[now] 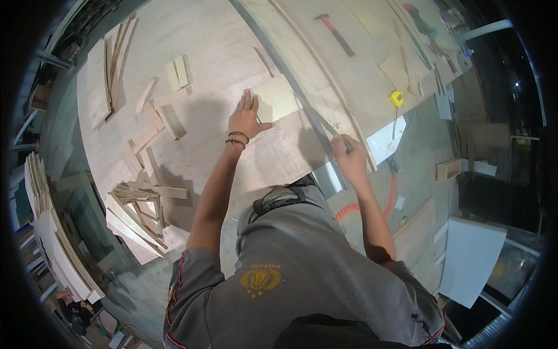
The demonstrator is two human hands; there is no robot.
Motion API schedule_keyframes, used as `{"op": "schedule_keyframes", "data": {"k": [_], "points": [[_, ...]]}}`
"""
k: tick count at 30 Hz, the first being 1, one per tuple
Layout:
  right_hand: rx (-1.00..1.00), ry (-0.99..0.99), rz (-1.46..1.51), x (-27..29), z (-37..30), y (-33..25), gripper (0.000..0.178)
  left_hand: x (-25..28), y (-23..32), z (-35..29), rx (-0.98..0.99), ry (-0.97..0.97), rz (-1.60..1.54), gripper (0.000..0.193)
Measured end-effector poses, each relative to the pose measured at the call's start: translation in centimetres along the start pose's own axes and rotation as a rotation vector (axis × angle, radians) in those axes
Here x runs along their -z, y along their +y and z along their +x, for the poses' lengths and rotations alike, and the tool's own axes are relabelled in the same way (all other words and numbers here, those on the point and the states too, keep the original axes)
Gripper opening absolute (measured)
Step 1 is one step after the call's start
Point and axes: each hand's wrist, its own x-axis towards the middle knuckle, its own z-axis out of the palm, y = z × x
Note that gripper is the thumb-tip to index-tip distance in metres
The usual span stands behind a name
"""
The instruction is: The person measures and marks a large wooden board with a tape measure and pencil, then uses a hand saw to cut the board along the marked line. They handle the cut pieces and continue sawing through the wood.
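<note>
My left hand [246,120] lies with thumb and fingers spread at the left edge of a small pale wooden board [279,98], pressing on it. The board rests on a large plywood sheet [203,35], next to a long dark strip [278,51]. To the right, my right hand [350,154] is closed around a slim pencil-like thing, near the long wooden strip [328,75]. Its exact kind is too small to make out. A thin dark blade-like piece [264,62] lies just beyond the board.
Wood offcuts [152,116] and a pile of thin slats [136,203] lie on the left. At the far right are a hammer [337,36] and a yellow tape measure [396,98]. A red coiled hose [349,210] hangs by the table's near edge.
</note>
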Motion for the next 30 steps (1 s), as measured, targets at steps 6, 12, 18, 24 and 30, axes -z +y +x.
{"op": "schedule_keyframes", "data": {"k": [6, 12, 18, 24, 30], "points": [[0.053, 0.031, -0.010, -1.7, 2.1, -0.8, 0.036, 1.2, -1.4, 2.1, 0.033, -0.072, 0.052, 0.124], [0.006, 0.007, -0.012, -2.1, 3.2, -1.6, 0.034, 1.9, -2.0, 3.3, 0.033, -0.069, 0.034, 0.121], [0.145, 0.076, -0.037, -3.4, 4.3, -1.3, 0.042, 2.4, -3.0, 4.2, 0.055, -0.007, 0.003, 0.118], [0.089, 0.066, -0.069, -4.0, 5.5, -1.8, 0.040, 3.8, -3.4, 5.6, 0.066, -0.050, 0.004, 0.118], [0.081, 0.052, -0.043, -4.7, 6.4, -3.5, 0.038, 3.6, -4.9, 6.8, 0.060, -0.037, 0.010, 0.120]]}}
